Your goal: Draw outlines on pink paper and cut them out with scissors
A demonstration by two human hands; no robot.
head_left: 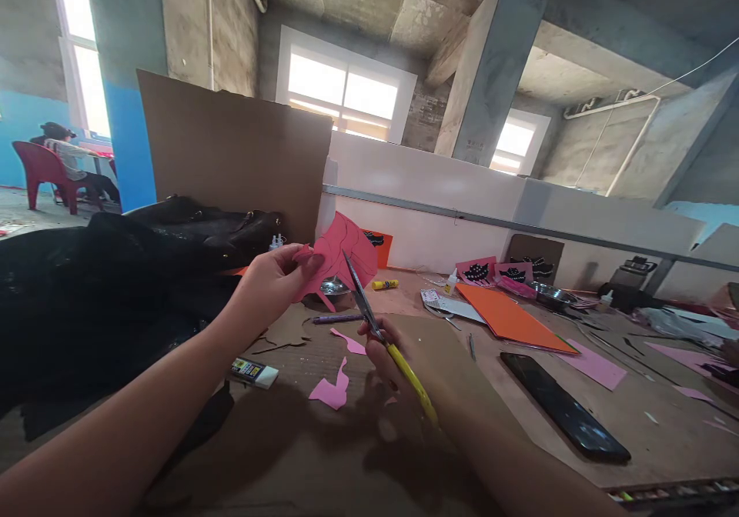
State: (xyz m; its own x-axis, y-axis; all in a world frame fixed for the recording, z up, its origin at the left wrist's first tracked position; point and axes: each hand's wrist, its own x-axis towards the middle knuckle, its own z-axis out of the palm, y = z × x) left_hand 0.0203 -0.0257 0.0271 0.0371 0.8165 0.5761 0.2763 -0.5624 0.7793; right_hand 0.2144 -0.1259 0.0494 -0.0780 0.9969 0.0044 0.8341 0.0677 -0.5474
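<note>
My left hand (pixel 282 275) pinches a sheet of pink paper (pixel 361 251) by its left edge and holds it up above the table. Thin dark lines are drawn on the paper, and its lower edge is cut unevenly. Scissors (pixel 411 378) with yellow handles are in my right hand (pixel 389 348), their blades pointing up and reaching the paper's lower right part. Whether the blades are apart is hard to make out. Pink paper scraps (pixel 332 392) lie on brown cardboard (pixel 289 436) below my hands.
A black phone (pixel 563 405) and orange sheets (pixel 511 317) lie to the right. An eraser (pixel 254 373), a purple pen (pixel 338 318) and a yellow glue stick (pixel 385 285) are close by. Black bags (pixel 115 294) crowd the left. A person (pixel 72 163) sits far left.
</note>
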